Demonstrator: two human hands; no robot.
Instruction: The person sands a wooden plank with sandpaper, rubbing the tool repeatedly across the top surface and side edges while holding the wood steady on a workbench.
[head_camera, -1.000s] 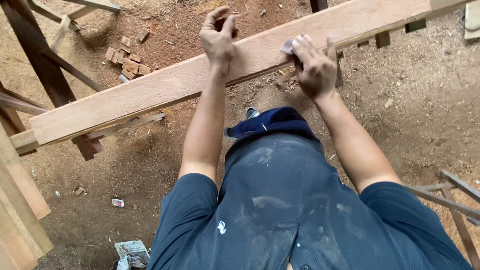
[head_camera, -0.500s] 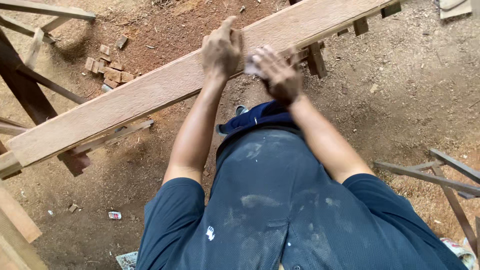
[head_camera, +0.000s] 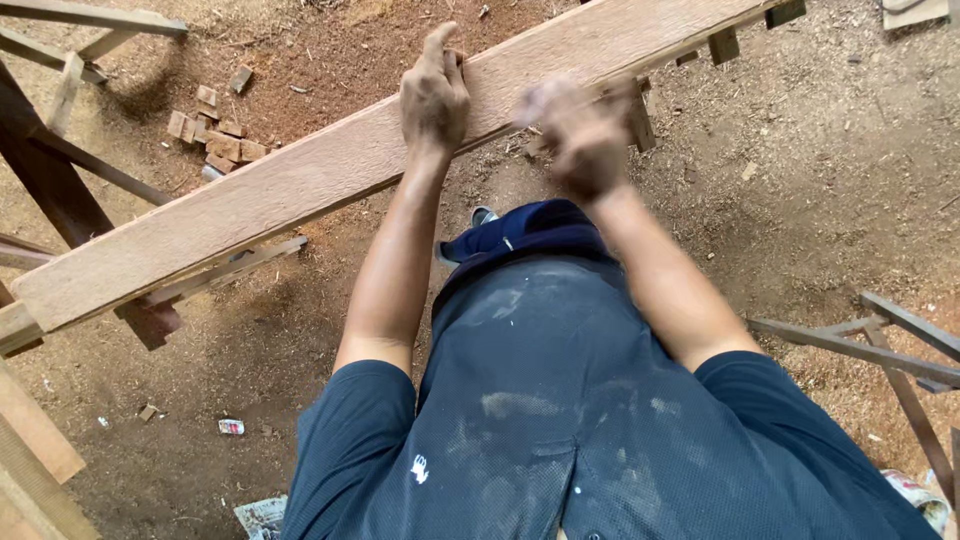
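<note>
— Wood under both hands: the left hand (head_camera: 434, 95) lies flat on a long plank (head_camera: 300, 190), fingers curled over its far edge, pressing down on it rather than lifting it.

— And the right hand (head_camera: 580, 135)?

— Blurred. It sits on the plank's near edge, just beside the left, half closed; something pale shows at the fingers, but I cannot tell what, or whether it grips anything.

— Where does the plank lie?

— Slanting from lower left to upper right, resting on dark timber supports (head_camera: 150, 320) above a dirt floor (head_camera: 820, 180).

— What could go wrong?

— I'd judge 2 things. The face looks rough-sawn and fibrous, so a fast-moving palm could pick up a splinter. And the plank rests loose on narrow supports; a hard sideways push might slide or tip it.

— Anything else around?

— Small squared wood offcuts (head_camera: 215, 135) heaped beyond the plank, reddish sawdust across the ground, thin dark slats (head_camera: 860, 345) at the right. The person's dark blue shirt (head_camera: 560, 420) is dusted pale.
</note>
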